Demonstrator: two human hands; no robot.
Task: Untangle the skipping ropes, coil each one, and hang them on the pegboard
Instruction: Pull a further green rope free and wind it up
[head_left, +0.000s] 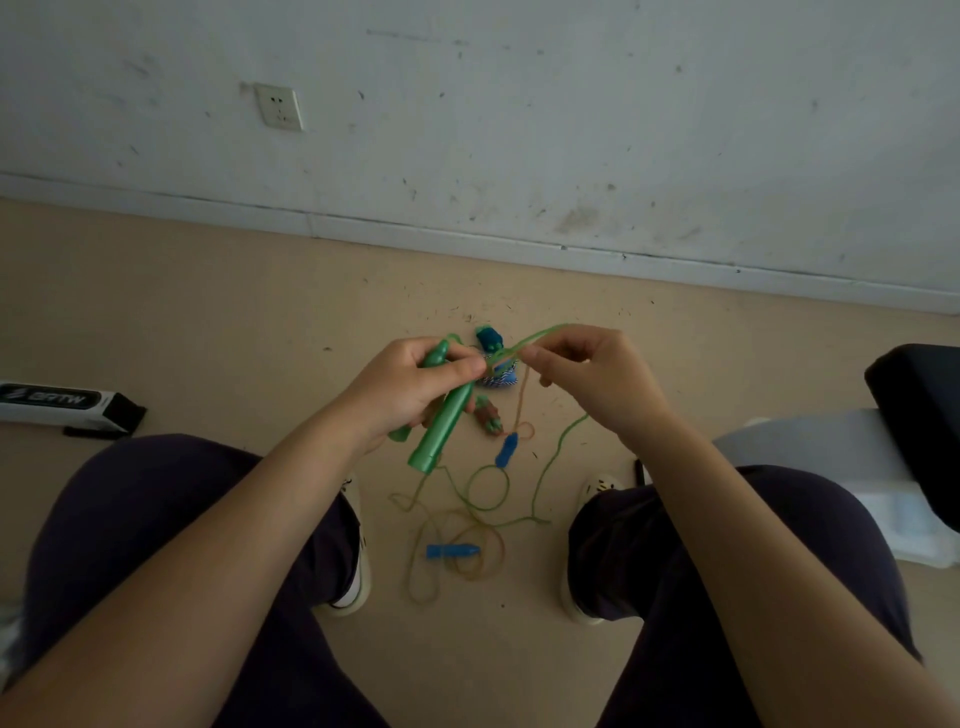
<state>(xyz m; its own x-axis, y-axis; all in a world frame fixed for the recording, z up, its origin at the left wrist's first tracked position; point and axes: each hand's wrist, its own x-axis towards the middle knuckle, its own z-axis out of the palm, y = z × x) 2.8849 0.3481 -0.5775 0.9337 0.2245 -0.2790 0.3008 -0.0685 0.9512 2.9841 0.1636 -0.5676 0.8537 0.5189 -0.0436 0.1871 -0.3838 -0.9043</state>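
Observation:
My left hand (415, 384) grips two green skipping-rope handles (441, 426) side by side, tilted down to the left. My right hand (592, 374) pinches the thin green rope (540, 332) just right of the handles' tips. The green rope hangs down to the floor and loops (488, 488) between my feet. An orange rope (457, 556) lies tangled with it on the floor. One blue handle (452, 551) lies flat and another blue handle (506, 449) sits higher up. A blue bundle (496, 358) and a reddish-green bundle (488, 415) lie behind my hands, partly hidden.
I sit with my knees apart above a beige floor (208, 322), shoes (358, 571) either side of the ropes. A white wall with a socket (279, 106) rises ahead. A black-and-white box (67, 405) lies at left. A black seat and a white object (883, 467) stand at right.

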